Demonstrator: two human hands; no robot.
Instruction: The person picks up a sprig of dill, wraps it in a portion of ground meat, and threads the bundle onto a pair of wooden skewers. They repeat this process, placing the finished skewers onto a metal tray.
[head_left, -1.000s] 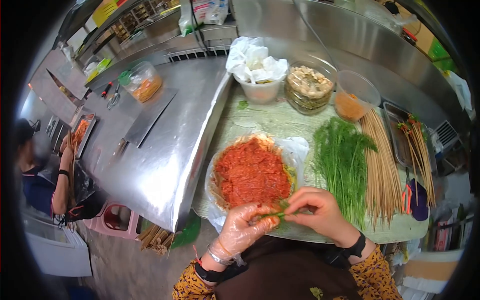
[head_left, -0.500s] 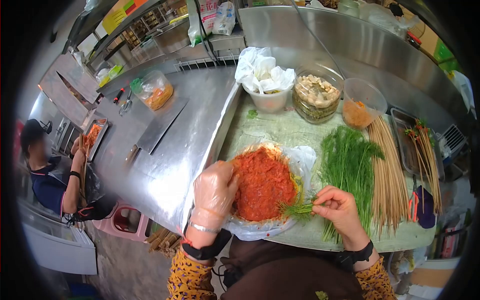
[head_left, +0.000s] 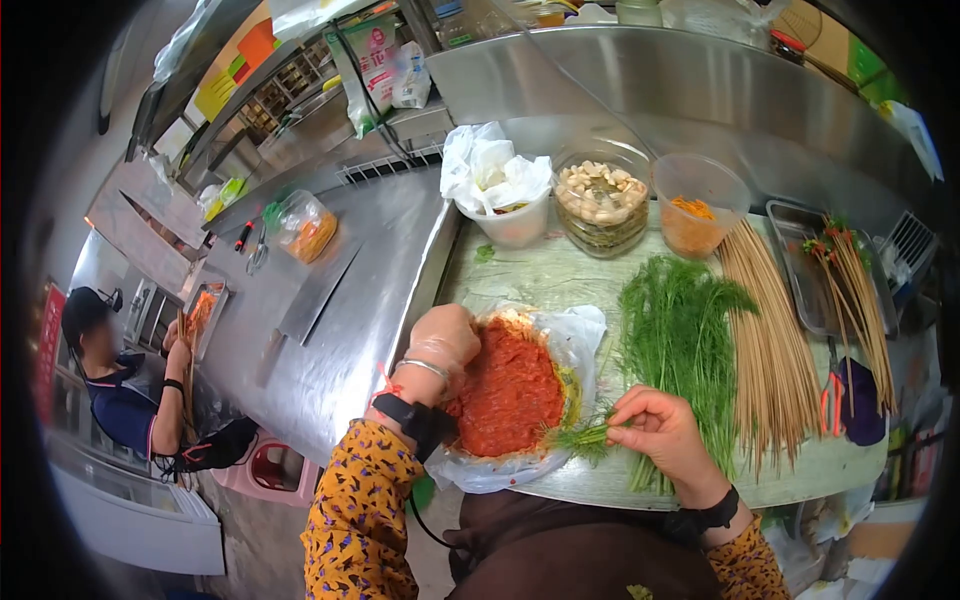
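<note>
Sprigs of feathery green herb (head_left: 588, 437) pinched in the right hand (head_left: 660, 430); plastic-gloved left hand (head_left: 444, 340) at the thick red paste (head_left: 512, 382), grip hidden from me!

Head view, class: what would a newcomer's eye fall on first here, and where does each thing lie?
The bright red mixture probably catches the eye first, just below mid-picture, between the gloved left hand and the right hand holding a green sprig. To its right lie the feathery green herbs, then a fan of wooden skewers.
</note>
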